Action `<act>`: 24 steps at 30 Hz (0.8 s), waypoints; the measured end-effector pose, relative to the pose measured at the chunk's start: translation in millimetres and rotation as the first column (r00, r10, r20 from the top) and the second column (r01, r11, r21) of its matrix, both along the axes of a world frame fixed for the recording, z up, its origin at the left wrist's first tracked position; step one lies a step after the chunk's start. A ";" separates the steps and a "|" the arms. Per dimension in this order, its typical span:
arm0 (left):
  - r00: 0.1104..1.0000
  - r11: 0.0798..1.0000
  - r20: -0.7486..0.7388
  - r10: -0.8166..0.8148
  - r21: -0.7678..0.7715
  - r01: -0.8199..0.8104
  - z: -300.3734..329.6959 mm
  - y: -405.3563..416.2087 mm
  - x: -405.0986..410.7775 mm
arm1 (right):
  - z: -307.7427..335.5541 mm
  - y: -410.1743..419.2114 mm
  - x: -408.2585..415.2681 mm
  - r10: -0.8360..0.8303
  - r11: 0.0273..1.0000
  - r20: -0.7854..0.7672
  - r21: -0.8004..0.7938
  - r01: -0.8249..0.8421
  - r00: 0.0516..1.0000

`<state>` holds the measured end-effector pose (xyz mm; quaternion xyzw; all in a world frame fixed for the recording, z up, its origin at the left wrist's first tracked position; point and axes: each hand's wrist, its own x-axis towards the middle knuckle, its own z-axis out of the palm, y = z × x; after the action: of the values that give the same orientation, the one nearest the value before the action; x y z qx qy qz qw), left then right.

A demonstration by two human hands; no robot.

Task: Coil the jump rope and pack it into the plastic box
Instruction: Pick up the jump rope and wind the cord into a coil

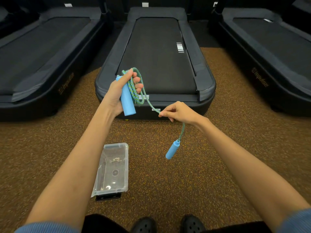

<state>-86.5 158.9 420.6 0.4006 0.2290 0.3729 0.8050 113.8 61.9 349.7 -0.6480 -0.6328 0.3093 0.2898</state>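
Fingers [138, 85] clasp rope coils [134, 84]; plastic box [125, 165] empty.

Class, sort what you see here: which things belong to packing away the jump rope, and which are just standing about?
Part of the job:
- jump rope, coils and one handle in the left hand, tail pinched by the right hand
- dangling handle
- clear plastic box on the floor

Just there:
- three treadmills
- speckled floor
- black shoes

Speckled brown floor [168, 182], clear plastic box [112, 170] lying below the left hand [121, 91], three dark treadmills [156, 56] beyond both hands
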 end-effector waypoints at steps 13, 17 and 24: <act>0.987 0.991 -0.163 0.000 0.129 0.022 -13.0 0.4 4.5 | 49.1 7.3 -34.6 0.259 0.965 0.117 -0.081 -0.250 0.959; 0.965 0.988 -0.257 -0.049 0.132 0.086 -14.7 -8.3 9.8 | 61.0 7.9 -41.3 0.245 0.969 0.123 0.008 -0.248 0.962; 0.855 0.967 -0.519 0.000 0.218 0.132 -17.4 -16.9 13.4 | 70.2 7.7 -45.9 0.164 0.975 0.034 0.146 -0.167 0.986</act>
<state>-73.1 142.0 403.2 0.5898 0.3736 0.2496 0.6710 67.9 69.6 419.9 -0.5731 -0.7089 0.2772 0.3035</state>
